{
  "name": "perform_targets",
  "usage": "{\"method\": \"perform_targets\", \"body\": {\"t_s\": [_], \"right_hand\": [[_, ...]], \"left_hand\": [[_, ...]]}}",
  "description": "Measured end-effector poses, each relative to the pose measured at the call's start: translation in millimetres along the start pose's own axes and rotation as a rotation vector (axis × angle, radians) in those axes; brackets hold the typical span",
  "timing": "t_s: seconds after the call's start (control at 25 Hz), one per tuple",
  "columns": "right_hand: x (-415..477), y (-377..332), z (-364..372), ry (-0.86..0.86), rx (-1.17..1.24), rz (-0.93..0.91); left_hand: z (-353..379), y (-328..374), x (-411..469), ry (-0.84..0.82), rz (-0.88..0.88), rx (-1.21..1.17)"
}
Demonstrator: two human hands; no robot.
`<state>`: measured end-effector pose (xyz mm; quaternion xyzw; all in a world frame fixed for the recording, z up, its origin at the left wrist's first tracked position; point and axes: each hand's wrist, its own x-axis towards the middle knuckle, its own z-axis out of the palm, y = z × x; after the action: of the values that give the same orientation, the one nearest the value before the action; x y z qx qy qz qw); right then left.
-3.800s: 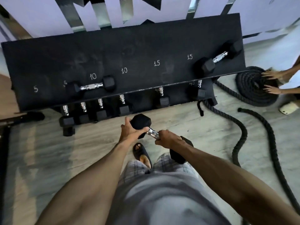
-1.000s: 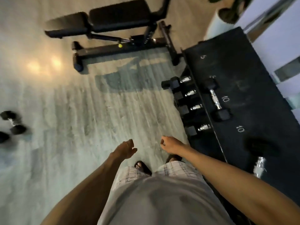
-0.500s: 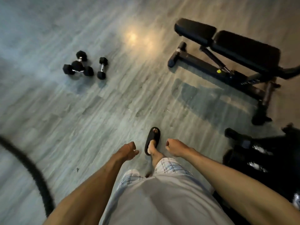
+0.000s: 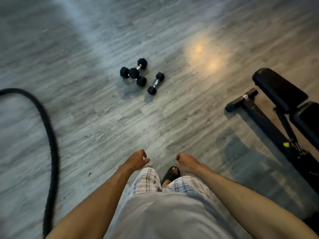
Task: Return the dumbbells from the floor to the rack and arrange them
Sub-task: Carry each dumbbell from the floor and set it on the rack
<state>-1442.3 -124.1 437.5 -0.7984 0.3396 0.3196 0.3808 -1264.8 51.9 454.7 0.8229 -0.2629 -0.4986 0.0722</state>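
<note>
The view has swung from the rack; both hands now empty, left hand (image 4: 137, 160) and right hand (image 4: 187, 161) loosely curled. Three hex dumbbells (image 4: 156, 83) lie mid-floor, well ahead, slightly nearer the left hand.

**Three dumbbells on the floor**

I see three small black dumbbells (image 4: 138, 74) lying on the grey wood floor (image 4: 172, 118). Two are crossed and touching. One lies just beside them. My left hand (image 4: 137, 160) and right hand (image 4: 187, 161) hang loose, holding nothing. A thick black rope (image 4: 51, 135) curves on the left. A black bench (image 4: 283, 94) stands on the right.
</note>
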Motion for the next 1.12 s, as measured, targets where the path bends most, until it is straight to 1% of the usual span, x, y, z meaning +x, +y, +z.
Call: {"method": "perform_targets", "body": {"t_s": [0.08,0.16,0.28,0.44,0.6,0.72,0.84,0.92,0.96,1.04,1.08,1.12], "right_hand": [[23.0,-13.8,-20.7,-0.039,-0.044,-0.028],[54.4,-28.6,-44.8,-0.036,-0.073,-0.063],[101.2,-52.2,-82.1,-0.055,-0.137,-0.067],[163.9,-87.2,-140.2,-0.058,-0.144,-0.055],[217.1,-136.4,-203.6,-0.084,-0.142,0.011],[264.1,-166.5,-239.6,-0.04,-0.09,0.015],[309.2,-195.0,-270.1,-0.018,-0.074,0.03],[347.7,-208.5,-284.7,-0.032,-0.002,0.044],[368.1,-213.4,-292.8,-0.05,0.039,0.082],[405.9,-220.9,-310.1,-0.089,0.002,0.122],[423.1,-226.8,-318.8,-0.085,-0.009,0.1],[438.4,-237.2,-333.7,-0.084,-0.084,0.044]], "left_hand": [[-15.9,3.3,14.1,0.008,-0.021,-0.027],[-38.5,3.9,36.3,0.016,-0.061,-0.074],[-76.5,2.7,75.9,-0.013,-0.101,-0.092],[-142.4,7.0,131.5,-0.026,-0.093,-0.095],[-225.6,18.7,177.2,-0.069,-0.067,-0.044],[-282.4,23.2,217.0,-0.058,-0.092,-0.062],[-333.4,35.1,252.7,-0.063,-0.074,-0.042],[-363.0,43.3,279.4,-0.081,-0.079,-0.026],[-376.1,46.2,294.2,-0.089,-0.086,-0.016],[-398.3,51.3,324.6,-0.102,-0.117,-0.016],[-408.1,54.4,338.6,-0.104,-0.129,-0.031],[-420.6,59.2,355.8,-0.102,-0.146,-0.057]]}}
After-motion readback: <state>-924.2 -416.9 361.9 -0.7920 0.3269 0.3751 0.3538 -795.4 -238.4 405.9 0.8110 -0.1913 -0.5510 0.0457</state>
